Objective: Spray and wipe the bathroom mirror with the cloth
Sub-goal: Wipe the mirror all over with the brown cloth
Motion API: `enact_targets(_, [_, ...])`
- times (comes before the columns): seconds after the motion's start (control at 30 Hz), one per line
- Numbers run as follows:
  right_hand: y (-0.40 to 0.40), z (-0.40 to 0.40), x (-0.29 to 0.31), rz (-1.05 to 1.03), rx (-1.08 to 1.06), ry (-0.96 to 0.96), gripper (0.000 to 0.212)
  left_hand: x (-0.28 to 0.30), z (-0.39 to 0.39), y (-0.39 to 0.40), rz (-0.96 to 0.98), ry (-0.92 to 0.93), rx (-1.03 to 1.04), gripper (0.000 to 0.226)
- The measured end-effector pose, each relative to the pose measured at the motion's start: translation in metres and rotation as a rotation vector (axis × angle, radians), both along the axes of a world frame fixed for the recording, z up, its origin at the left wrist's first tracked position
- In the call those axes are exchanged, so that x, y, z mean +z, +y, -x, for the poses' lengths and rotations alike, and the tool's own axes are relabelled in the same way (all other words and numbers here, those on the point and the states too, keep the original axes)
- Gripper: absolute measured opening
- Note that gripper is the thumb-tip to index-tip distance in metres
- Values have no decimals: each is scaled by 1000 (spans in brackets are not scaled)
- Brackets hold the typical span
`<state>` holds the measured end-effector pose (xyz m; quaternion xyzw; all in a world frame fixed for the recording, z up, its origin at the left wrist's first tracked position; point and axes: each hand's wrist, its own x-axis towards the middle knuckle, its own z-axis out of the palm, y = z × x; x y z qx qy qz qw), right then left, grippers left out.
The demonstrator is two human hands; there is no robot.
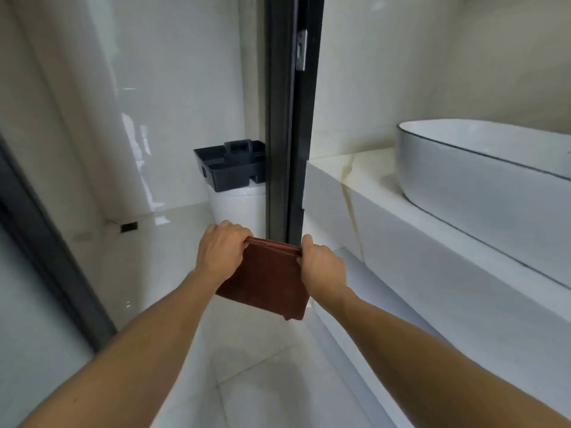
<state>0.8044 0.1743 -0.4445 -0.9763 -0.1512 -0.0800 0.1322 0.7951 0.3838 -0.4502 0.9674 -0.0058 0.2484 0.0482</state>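
A folded reddish-brown cloth [269, 279] hangs in the air in front of me, held by its top edge. My left hand [221, 250] grips the cloth's upper left corner, fingers curled over the fold. My right hand [321, 261] pinches the upper right corner. Both forearms reach forward from the bottom of the view. No mirror and no spray bottle are in view.
A dark door frame [290, 118] stands upright just beyond the cloth. Behind it a dark grey caddy [231, 166] sits on a white toilet tank [238, 205]. To the right a marble counter [364, 193] carries a white oval basin [463, 168]. Glossy tiled floor lies below.
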Motion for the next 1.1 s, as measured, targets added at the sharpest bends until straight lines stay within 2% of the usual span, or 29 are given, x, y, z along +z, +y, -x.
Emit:
enact_targets(0.03, [10, -1, 31, -53, 10, 13, 3, 34, 6, 10, 21, -12, 44, 15])
enact_targets(0.17, [24, -8, 162, -189, 13, -52, 12, 176, 21, 26, 121, -30, 149, 20])
enact_targets(0.27, [11, -19, 268, -198, -8, -156, 15, 284, 15, 12, 203, -82, 141, 16])
enact_targets(0.37, [-16, -36, 373, -118, -45, -269, 17, 386, 0, -17, 295, -105, 110, 13])
enact_targets(0.5, [-68, -61, 495, -113, -136, -246, 13, 497, -30, -73, 490, -122, 14, 9])
enact_targets(0.57, [-98, -69, 544, -154, -179, -234, 10, 540, -47, -104, 601, -116, -80, 13])
enact_targets(0.67, [-136, -80, 607, -336, -230, -195, 17, 598, -76, -149, 715, -122, -202, 13])
enact_targets(0.8, [-189, -97, 672, -500, -319, -358, 25, 666, -120, -212, 938, -164, -328, 13])
enact_targets(0.9, [-232, -103, 710, -447, -437, -542, 24, 709, -155, -261, 1063, -193, -480, 19])
enact_targets(1.1, [-308, -125, 758, -324, -627, -765, 21, 760, -233, -369, 1086, -231, -763, 26])
